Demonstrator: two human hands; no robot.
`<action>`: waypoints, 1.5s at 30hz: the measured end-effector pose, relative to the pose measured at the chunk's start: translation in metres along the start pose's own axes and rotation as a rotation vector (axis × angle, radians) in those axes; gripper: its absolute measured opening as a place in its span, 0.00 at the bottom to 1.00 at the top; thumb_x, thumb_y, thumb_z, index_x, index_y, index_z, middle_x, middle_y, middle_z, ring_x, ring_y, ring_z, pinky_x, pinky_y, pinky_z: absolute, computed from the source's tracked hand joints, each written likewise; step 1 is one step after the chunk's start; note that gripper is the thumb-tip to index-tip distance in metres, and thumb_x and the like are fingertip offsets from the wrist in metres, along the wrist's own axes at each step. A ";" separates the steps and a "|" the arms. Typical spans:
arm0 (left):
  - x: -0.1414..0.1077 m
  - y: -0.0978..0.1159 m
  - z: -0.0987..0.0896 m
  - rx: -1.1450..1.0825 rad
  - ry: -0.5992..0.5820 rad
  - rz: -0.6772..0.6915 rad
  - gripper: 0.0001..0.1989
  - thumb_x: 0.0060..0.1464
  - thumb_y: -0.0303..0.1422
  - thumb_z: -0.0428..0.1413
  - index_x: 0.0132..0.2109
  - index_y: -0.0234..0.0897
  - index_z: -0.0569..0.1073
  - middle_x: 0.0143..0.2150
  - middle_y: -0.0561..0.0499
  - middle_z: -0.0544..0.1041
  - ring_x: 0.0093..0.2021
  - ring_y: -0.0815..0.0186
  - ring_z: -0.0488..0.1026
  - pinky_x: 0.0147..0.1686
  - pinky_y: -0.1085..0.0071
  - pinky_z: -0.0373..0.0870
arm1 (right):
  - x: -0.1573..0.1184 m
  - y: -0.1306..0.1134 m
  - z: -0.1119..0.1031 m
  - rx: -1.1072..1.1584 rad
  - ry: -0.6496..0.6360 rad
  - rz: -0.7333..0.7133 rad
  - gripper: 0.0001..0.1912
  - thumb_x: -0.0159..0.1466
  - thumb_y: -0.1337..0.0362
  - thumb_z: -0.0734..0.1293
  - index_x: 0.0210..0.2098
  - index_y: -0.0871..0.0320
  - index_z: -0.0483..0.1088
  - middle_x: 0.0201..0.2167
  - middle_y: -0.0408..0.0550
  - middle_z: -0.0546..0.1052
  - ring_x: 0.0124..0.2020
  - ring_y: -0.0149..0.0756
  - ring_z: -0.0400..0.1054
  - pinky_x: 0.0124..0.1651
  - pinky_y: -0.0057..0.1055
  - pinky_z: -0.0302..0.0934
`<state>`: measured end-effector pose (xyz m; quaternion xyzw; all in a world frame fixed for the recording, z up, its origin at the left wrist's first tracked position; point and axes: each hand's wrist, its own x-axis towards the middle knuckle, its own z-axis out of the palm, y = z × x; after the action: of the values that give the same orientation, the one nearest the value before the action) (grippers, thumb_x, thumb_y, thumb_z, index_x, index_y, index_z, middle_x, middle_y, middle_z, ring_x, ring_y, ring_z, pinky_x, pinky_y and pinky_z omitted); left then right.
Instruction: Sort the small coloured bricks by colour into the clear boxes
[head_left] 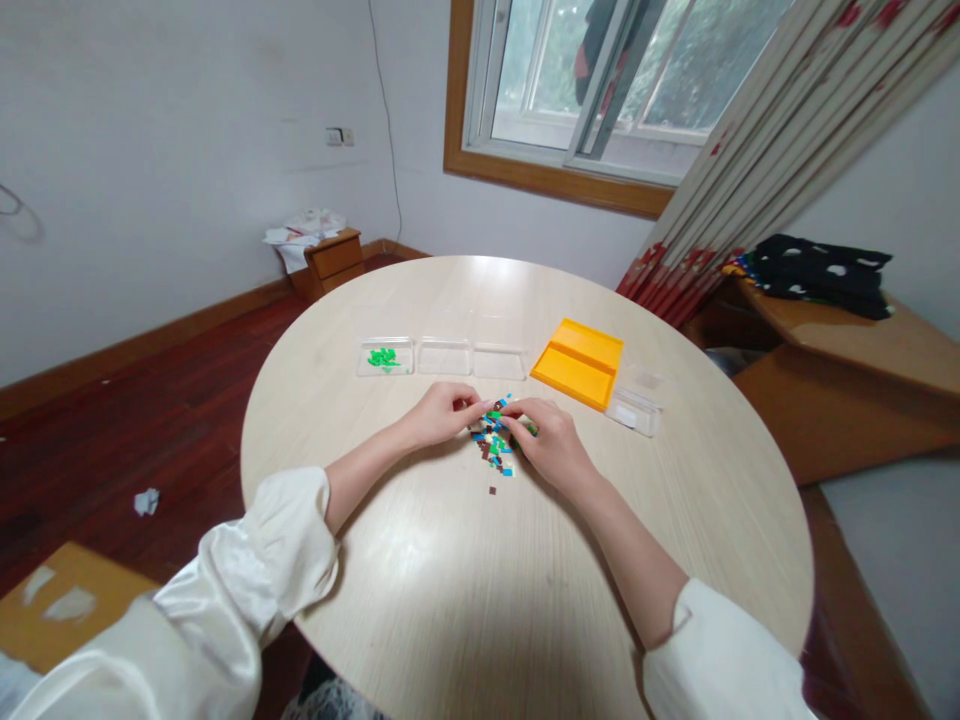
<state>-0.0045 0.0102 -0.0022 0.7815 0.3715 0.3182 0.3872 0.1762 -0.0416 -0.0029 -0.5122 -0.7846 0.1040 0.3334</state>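
Note:
A small heap of building bricks (491,446) in green, blue, brown and cream lies on the round table, with one brown piece (492,491) apart from it on the near side. My left hand (444,414) is at the heap's left edge, thumb and fingers drawn together. From the right, my right hand (547,434) reaches over the heap with its fingers curled in a pinch. A green piece (494,414) shows between the two sets of fingertips; which hand grips it, I cannot tell. Green bricks (383,357) fill part of a clear plastic box (363,370) beyond my left hand.
Two more clear boxes, a middle one (444,371) and a right one (499,374), stand in line beside the first. An open yellow case (576,367) lies at the back right, touching or close to another clear container (634,412). The round table (450,580) has a curved edge.

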 end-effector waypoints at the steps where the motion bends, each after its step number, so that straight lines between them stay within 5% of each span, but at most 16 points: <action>1: 0.000 0.000 0.000 -0.035 -0.031 0.002 0.16 0.51 0.40 0.51 0.24 0.32 0.72 0.21 0.52 0.70 0.23 0.72 0.61 0.24 0.74 0.57 | 0.000 0.000 0.000 -0.002 -0.006 -0.004 0.07 0.62 0.66 0.62 0.34 0.56 0.72 0.33 0.49 0.78 0.37 0.38 0.69 0.44 0.36 0.59; 7: 0.002 -0.004 -0.001 -0.179 -0.114 -0.015 0.12 0.49 0.36 0.54 0.26 0.31 0.73 0.22 0.51 0.72 0.23 0.72 0.64 0.26 0.75 0.61 | 0.000 -0.001 0.001 0.020 -0.013 0.013 0.06 0.62 0.65 0.62 0.33 0.56 0.72 0.33 0.49 0.77 0.37 0.38 0.69 0.43 0.36 0.59; 12: 0.004 -0.008 -0.007 -0.175 -0.045 -0.035 0.11 0.48 0.35 0.54 0.27 0.31 0.73 0.22 0.51 0.72 0.23 0.72 0.64 0.26 0.74 0.61 | 0.001 -0.001 -0.002 0.090 0.050 0.051 0.05 0.60 0.65 0.63 0.34 0.57 0.72 0.33 0.49 0.77 0.36 0.37 0.69 0.42 0.34 0.60; 18: 0.011 -0.019 -0.036 -0.048 0.331 -0.096 0.10 0.48 0.35 0.53 0.24 0.34 0.70 0.20 0.53 0.68 0.22 0.72 0.60 0.24 0.72 0.57 | 0.000 0.000 -0.014 0.209 -0.255 0.012 0.05 0.58 0.69 0.65 0.31 0.57 0.73 0.32 0.47 0.76 0.37 0.34 0.68 0.43 0.33 0.60; 21: 0.015 -0.030 -0.057 0.059 0.540 -0.138 0.11 0.48 0.36 0.52 0.24 0.33 0.70 0.21 0.53 0.68 0.23 0.71 0.62 0.25 0.72 0.58 | 0.000 -0.001 -0.017 0.219 -0.324 -0.019 0.05 0.58 0.69 0.66 0.32 0.57 0.74 0.34 0.47 0.76 0.39 0.34 0.68 0.46 0.34 0.59; 26: 0.015 -0.049 -0.088 0.260 0.714 -0.308 0.09 0.49 0.33 0.50 0.26 0.33 0.70 0.23 0.51 0.71 0.27 0.67 0.69 0.27 0.72 0.60 | 0.001 -0.004 -0.016 0.159 -0.413 -0.031 0.07 0.58 0.70 0.66 0.31 0.55 0.76 0.32 0.46 0.76 0.37 0.34 0.68 0.45 0.34 0.59; 35: 0.008 -0.067 -0.104 0.671 0.649 -0.508 0.11 0.52 0.34 0.46 0.31 0.36 0.72 0.33 0.44 0.76 0.36 0.58 0.73 0.35 0.67 0.63 | 0.001 -0.006 -0.015 0.151 -0.370 0.040 0.06 0.58 0.69 0.65 0.27 0.58 0.73 0.29 0.46 0.77 0.33 0.33 0.68 0.41 0.31 0.58; 45: 0.007 -0.066 -0.107 0.717 0.601 -0.584 0.13 0.53 0.35 0.46 0.33 0.36 0.73 0.35 0.44 0.77 0.39 0.58 0.72 0.38 0.66 0.63 | -0.001 -0.001 -0.011 0.206 -0.240 0.131 0.07 0.60 0.66 0.61 0.31 0.59 0.70 0.30 0.46 0.76 0.32 0.32 0.68 0.38 0.28 0.59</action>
<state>-0.1067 0.0839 -0.0034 0.6035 0.7523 0.2602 0.0456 0.1828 -0.0450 0.0049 -0.5092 -0.7689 0.2658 0.2807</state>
